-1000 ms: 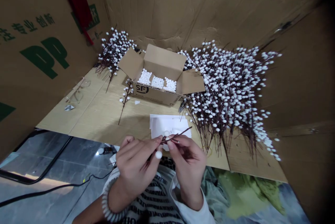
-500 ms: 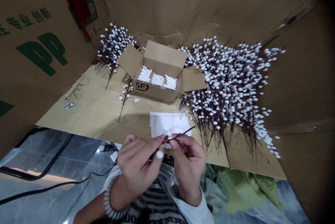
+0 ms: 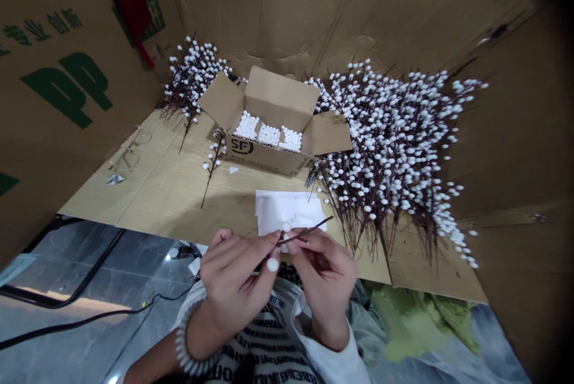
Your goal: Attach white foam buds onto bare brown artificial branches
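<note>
A thin brown artificial berry branch (image 3: 318,225) is held low over the front edge of the table. My left hand (image 3: 237,270) pinches its left part between thumb and forefinger. My right hand (image 3: 327,276) closes on it just to the right, fingertips close to the left ones. One white berry (image 3: 286,226) stands up from the stem between the fingertips. Another white berry (image 3: 272,264) shows by my left thumb. The fingers hide much of the stem. Below the branch lie white paper sheets (image 3: 269,201).
An open cardboard box (image 3: 264,160) holds white berries in several compartments. A big heap of berry branches (image 3: 394,139) lies right, a smaller bunch (image 3: 192,73) back left. A single branch (image 3: 210,171), pliers (image 3: 311,176) and glasses (image 3: 130,148) lie about. Cardboard walls (image 3: 359,7) surround the table.
The fingertips have shifted slightly around the stem, and the upper berry sits a little further left and higher. The whole view has moved slightly. Both hands keep their grip.
</note>
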Motion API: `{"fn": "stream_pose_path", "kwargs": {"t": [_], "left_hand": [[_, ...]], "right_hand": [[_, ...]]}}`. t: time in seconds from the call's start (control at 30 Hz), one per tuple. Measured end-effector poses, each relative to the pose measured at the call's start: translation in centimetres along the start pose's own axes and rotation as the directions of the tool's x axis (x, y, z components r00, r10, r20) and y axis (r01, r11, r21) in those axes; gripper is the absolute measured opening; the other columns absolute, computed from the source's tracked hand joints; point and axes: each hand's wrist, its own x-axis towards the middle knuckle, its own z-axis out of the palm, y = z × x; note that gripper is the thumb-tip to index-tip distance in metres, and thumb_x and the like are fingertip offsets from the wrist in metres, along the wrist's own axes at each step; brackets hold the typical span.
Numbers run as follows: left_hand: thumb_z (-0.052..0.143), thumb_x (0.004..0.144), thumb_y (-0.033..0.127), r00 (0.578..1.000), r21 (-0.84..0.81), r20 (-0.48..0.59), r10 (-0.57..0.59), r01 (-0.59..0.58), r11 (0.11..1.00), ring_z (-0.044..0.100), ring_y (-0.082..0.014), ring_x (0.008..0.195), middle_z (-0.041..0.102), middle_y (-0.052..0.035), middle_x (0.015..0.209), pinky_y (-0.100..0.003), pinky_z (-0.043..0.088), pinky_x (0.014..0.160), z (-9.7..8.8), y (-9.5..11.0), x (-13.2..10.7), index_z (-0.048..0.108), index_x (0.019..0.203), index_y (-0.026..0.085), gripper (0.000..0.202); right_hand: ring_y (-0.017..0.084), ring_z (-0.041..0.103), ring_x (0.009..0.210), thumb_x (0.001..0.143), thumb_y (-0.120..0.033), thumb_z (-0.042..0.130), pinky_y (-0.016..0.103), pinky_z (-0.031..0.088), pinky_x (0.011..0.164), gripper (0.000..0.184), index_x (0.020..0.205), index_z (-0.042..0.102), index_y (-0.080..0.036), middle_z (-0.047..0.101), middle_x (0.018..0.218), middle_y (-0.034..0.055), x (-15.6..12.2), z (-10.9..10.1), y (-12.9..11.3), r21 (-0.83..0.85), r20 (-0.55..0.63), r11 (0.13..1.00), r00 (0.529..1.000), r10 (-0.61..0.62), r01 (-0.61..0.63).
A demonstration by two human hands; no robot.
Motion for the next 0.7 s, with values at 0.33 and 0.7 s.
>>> {"fn": "stream_pose_path", "kwargs": {"t": [0.33,0.7], "left_hand": [[0.067,0.075,0.005,1.0,-0.017,-0.012,0.021,-0.021,1.0,0.071,-0.015,0.062,0.078,-0.0025,0.079,-0.031,0.041,0.059,0.19,0.16,0.56,0.067,0.089,0.019,0.02],[0.068,0.074,0.006,0.998,-0.004,-0.065,-0.017,0.017,1.0,0.073,-0.0174,0.066,0.079,-0.0021,0.08,-0.031,0.045,0.059,0.16,0.38,0.64,0.069,0.085,0.02,0.018]], "right_hand": [[0.012,0.07,0.07,0.076,-0.008,0.069,0.021,0.058,0.065,0.019,0.082,0.07,-0.026,0.073,0.075,-0.0015,-0.29,0.27,0.21,0.15,-0.103,0.987,0.992,0.076,-0.06],[0.01,0.069,0.073,0.077,-0.005,0.068,0.019,0.057,0.068,0.026,0.089,0.07,-0.027,0.072,0.08,-0.0023,-0.83,0.1,0.55,0.247,-0.082,0.962,0.987,0.135,-0.111]]}}
